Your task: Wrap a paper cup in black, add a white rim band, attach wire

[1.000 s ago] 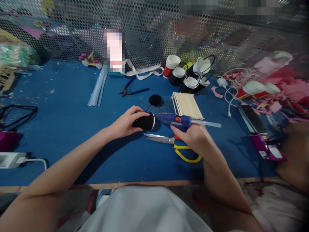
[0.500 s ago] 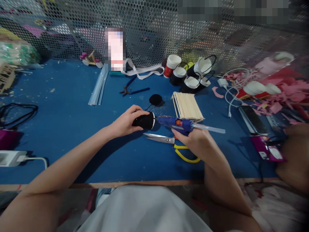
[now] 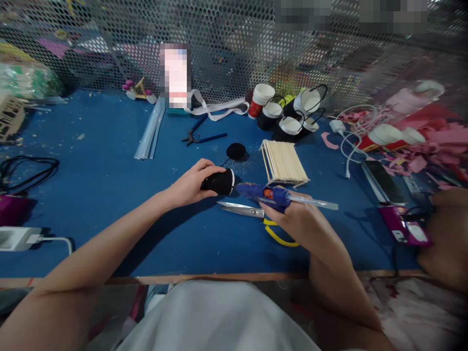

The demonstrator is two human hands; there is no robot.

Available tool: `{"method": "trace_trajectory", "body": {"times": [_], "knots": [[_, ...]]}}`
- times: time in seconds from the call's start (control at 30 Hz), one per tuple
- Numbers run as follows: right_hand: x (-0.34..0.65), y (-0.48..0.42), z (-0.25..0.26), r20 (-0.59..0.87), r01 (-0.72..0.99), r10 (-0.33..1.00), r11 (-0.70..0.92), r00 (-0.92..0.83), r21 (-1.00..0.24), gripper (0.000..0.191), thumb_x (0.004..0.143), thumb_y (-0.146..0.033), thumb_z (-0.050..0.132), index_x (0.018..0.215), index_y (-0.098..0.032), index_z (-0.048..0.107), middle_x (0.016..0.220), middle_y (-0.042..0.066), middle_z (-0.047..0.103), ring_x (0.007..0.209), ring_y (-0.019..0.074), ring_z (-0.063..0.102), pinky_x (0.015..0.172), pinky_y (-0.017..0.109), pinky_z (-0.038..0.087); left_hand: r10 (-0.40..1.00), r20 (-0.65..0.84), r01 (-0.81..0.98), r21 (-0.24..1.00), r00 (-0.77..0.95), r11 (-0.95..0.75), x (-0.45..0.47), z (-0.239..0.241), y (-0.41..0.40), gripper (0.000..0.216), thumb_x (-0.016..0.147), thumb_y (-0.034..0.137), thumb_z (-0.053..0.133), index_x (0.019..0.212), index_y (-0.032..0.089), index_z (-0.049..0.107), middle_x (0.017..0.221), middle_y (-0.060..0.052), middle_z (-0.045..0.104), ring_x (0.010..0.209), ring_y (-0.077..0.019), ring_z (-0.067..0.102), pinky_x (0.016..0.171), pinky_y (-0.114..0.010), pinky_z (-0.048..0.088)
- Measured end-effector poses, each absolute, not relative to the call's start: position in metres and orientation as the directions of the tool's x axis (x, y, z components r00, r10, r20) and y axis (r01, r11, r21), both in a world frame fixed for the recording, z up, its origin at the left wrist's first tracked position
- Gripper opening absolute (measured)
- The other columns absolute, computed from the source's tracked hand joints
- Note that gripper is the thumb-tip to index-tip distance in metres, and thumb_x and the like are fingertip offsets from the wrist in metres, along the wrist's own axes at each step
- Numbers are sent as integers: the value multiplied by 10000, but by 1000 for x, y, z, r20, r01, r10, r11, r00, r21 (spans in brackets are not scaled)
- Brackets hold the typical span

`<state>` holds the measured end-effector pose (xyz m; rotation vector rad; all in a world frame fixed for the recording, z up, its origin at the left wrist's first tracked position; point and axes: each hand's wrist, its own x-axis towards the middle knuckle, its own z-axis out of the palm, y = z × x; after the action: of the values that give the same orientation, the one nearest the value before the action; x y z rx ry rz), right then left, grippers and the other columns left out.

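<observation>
My left hand (image 3: 190, 184) is wrapped round a black paper cup (image 3: 218, 182) lying on its side on the blue table (image 3: 109, 170), its white rim facing right. My right hand (image 3: 298, 219) grips a blue glue gun (image 3: 265, 192) with a clear glue stick (image 3: 316, 202) poking out of its back. The gun's nozzle points left and meets the cup's rim. Scissors with yellow handles (image 3: 256, 214) lie on the table just under the gun.
A black round pad (image 3: 236, 150), a stack of wooden sticks (image 3: 283, 162), pliers (image 3: 197, 136), clear glue sticks (image 3: 149, 129) and several black and white cups (image 3: 292, 114) lie behind. A perforated metal screen (image 3: 234, 53) closes the back. Cables, a phone (image 3: 382, 178) and pink scraps sit right.
The glue gun and my right hand have dropped slightly and shifted a little left, keeping the nozzle at the cup's rim. My left hand and the cup have barely moved.
</observation>
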<state>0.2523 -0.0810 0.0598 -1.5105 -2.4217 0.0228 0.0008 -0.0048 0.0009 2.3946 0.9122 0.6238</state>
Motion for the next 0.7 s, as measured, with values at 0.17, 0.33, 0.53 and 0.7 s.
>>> {"method": "trace_trajectory", "body": {"times": [0.17,0.33,0.53,0.7], "knots": [[252,-81,60,205,884,899,425,-387,-193,218,820,-207,448,796,-174,662,595,43,592,504,148,531,469,260,355,708,227,479,596,669,-644,1,0,-5,579,758,257,631,1282,248,386,1183,-109,405,1125,-249,450,941,-438,421],[251,-81,63,210,882,893,436,-398,-182,209,816,-193,453,767,-177,656,589,49,590,509,158,538,461,262,354,714,231,479,603,660,-638,1,1,-5,581,751,252,637,1278,234,392,1167,-109,412,1118,-243,455,950,-435,415],[251,-82,62,193,873,883,458,-427,-165,230,823,-169,433,770,-169,656,583,46,582,481,143,515,453,256,357,718,220,491,597,660,-634,2,1,-5,581,751,262,638,1276,240,391,1169,-108,409,1115,-246,459,949,-442,415],[251,-82,61,235,866,862,485,-449,-121,244,841,-179,419,763,-156,649,607,55,583,502,145,519,458,254,355,708,235,474,600,666,-645,2,1,-5,572,760,261,630,1276,254,383,1164,-105,412,1111,-250,460,930,-446,428]]}}
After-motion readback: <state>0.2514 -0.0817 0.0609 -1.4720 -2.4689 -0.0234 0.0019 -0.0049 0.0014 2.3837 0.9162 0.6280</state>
